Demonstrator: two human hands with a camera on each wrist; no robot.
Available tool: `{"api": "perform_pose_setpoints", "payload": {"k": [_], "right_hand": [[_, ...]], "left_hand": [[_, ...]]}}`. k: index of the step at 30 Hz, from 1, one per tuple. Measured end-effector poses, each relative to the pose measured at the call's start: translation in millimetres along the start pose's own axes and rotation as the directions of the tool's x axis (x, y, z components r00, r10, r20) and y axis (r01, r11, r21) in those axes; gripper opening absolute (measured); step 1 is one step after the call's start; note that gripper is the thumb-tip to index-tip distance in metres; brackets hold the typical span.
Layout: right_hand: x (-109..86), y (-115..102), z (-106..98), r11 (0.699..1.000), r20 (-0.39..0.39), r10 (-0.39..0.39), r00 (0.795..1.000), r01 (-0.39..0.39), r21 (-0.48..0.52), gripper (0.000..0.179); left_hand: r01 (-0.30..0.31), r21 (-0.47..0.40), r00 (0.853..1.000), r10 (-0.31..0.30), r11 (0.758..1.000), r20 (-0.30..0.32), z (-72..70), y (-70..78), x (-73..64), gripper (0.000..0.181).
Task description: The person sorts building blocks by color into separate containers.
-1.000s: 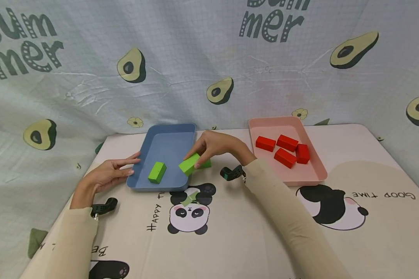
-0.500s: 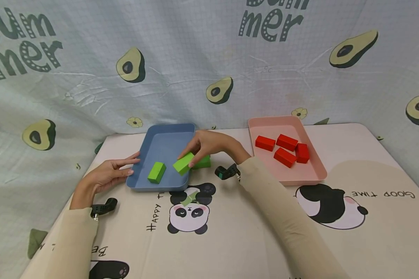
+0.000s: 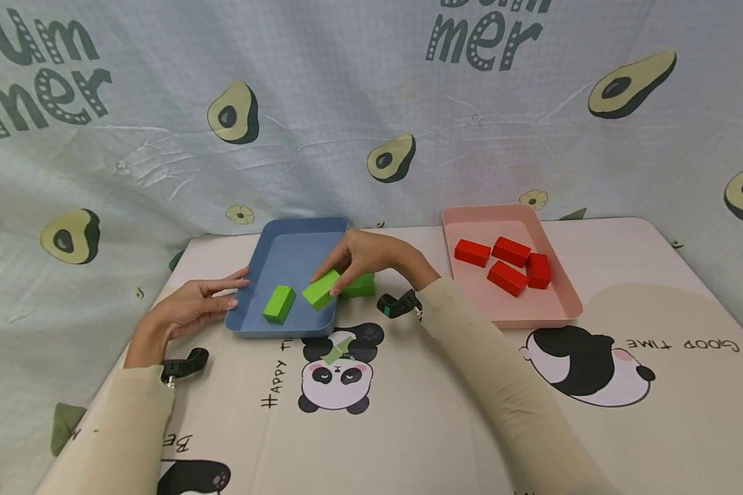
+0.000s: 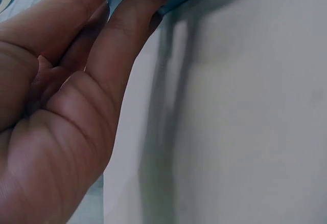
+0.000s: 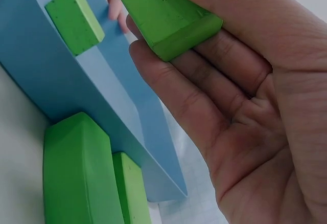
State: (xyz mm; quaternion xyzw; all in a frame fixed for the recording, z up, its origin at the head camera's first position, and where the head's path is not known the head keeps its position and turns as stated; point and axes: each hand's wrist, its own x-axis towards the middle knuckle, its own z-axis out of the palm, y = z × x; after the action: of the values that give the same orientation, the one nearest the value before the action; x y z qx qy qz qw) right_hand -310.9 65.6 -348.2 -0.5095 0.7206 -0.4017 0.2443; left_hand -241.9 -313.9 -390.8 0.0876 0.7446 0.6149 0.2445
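Observation:
My right hand (image 3: 371,258) pinches a green block (image 3: 320,289) between thumb and fingers, tilted above the right side of the blue tray (image 3: 300,244). Inside that tray, near its front left, lies another green block (image 3: 279,304). Outside its right wall a further green block (image 3: 360,285) is partly hidden by my hand; in the right wrist view two green blocks (image 5: 76,173) show there. My left hand (image 3: 188,309) touches the tray's left edge with fairly straight fingers, and in the left wrist view the thumb (image 4: 127,29) rests against the blue wall.
A pink tray (image 3: 560,309) with several red blocks (image 3: 508,278) stands to the right. Both trays are on a table (image 3: 408,426) covered by a panda-print cloth. A curtain with avocado prints (image 3: 322,89) hangs behind the table's back edge.
The right hand has moved left with the green block, from the blue tray's right edge to over its inside. The left hand has stayed at the tray's left edge.

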Motion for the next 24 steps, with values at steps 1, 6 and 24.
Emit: {"api": "perform_pose_setpoints", "payload": {"k": [1, 6, 24], "right_hand": [[-0.1, 0.7, 0.1, 1.0, 0.0, 0.0, 1.0, 0.0, 0.0, 0.039], [-0.5, 1.7, -0.3, 1.0, -0.003, 0.006, 1.0, -0.006, -0.023, 0.039], [11.2, 2.2, 3.1, 1.0, 0.023, 0.025, 0.999, -0.025, -0.005, 0.039]], "left_hand": [[0.002, 0.013, 1.0, -0.002, 1.0, -0.002, 0.1, 0.5, 0.3, 0.061], [0.009, 0.061, 1.0, -0.008, 0.998, -0.009, 0.7, 3.1, 1.9, 0.062], [-0.018, 0.031, 1.0, 0.018, 0.999, -0.006, 1.4, 0.5, 0.2, 0.061]]}}
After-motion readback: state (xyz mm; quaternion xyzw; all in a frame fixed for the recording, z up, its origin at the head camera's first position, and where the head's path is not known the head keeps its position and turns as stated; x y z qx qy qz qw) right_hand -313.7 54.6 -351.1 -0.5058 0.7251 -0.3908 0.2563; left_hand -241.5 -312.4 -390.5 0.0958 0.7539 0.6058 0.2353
